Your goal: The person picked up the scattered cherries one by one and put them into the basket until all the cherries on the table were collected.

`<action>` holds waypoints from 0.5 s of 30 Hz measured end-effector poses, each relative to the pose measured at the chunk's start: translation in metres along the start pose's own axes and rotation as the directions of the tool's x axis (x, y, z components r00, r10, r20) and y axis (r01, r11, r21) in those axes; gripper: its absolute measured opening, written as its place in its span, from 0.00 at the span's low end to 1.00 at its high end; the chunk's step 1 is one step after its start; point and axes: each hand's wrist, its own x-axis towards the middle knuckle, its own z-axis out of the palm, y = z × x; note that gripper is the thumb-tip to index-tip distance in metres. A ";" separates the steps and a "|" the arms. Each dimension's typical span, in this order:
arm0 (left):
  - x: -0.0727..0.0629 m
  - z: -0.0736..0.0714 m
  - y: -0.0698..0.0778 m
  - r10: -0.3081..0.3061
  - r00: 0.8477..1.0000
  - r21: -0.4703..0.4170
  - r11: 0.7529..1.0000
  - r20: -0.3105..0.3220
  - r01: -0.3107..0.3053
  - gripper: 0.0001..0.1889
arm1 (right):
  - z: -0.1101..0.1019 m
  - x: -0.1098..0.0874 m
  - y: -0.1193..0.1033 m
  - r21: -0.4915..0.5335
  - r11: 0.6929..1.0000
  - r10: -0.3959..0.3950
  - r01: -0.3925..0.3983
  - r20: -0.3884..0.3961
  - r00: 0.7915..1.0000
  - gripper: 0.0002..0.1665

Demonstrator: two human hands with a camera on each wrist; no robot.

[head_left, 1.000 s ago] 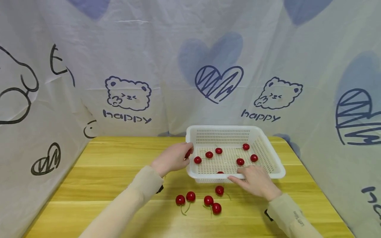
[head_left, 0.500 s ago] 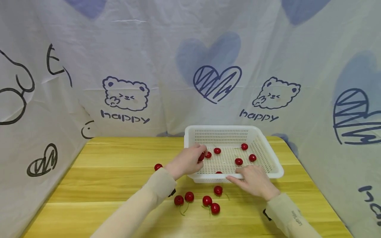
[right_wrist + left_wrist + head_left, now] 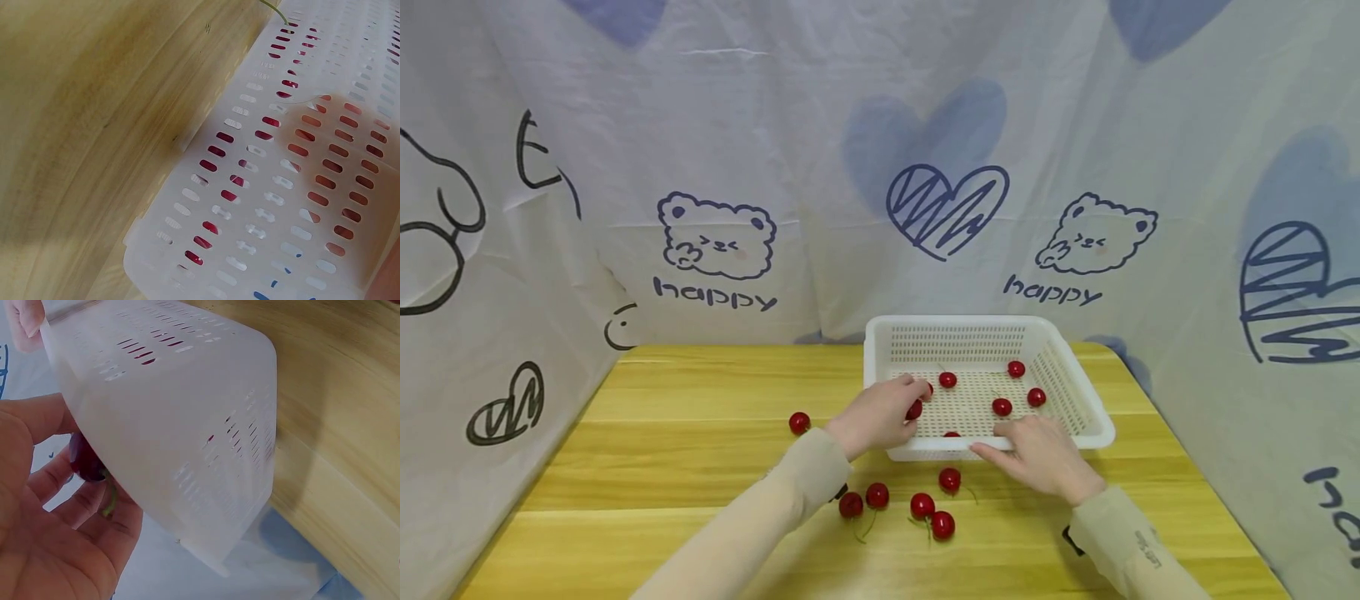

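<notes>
I have the left hand [image 3: 880, 414] over the near left corner of the white basket [image 3: 925, 445], its fingers curled round a held cherry [image 3: 914, 410] whose green stem [image 3: 109, 499] shows in my left wrist view. The right hand [image 3: 1047, 460] grips the basket's near rim, its thumb on the outside. Just beyond the left fingertips, inside the basket, I see a half-hidden cherry [image 3: 930, 389]. Also in the basket are a middle cherry [image 3: 947, 380], three loose cherries [image 3: 1002, 407] toward its right side, and a low cherry [image 3: 952, 434] mostly behind its near rim. Left of the basket, a lone cherry [image 3: 800, 423] lies on the wooden table [image 3: 662, 450]; in front of the basket lie five stemmed cherries [image 3: 950, 480]. A printed cloth [image 3: 820, 208] hangs behind the basket.
</notes>
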 end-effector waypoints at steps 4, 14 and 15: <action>-0.001 -0.002 0.001 -0.001 1.000 0.020 1.000 0.027 0.001 0.17 | -0.001 0.000 0.000 0.001 1.000 -0.001 0.001 -0.001 1.000 0.25; -0.005 -0.004 -0.002 -0.014 0.999 0.046 0.999 0.028 0.013 0.17 | 0.002 0.001 0.002 0.012 1.000 -0.003 0.003 -0.006 1.000 0.26; -0.006 -0.004 -0.003 -0.018 1.000 0.044 0.999 0.025 0.017 0.17 | 0.002 0.001 0.002 0.012 1.000 -0.005 0.005 -0.007 1.000 0.26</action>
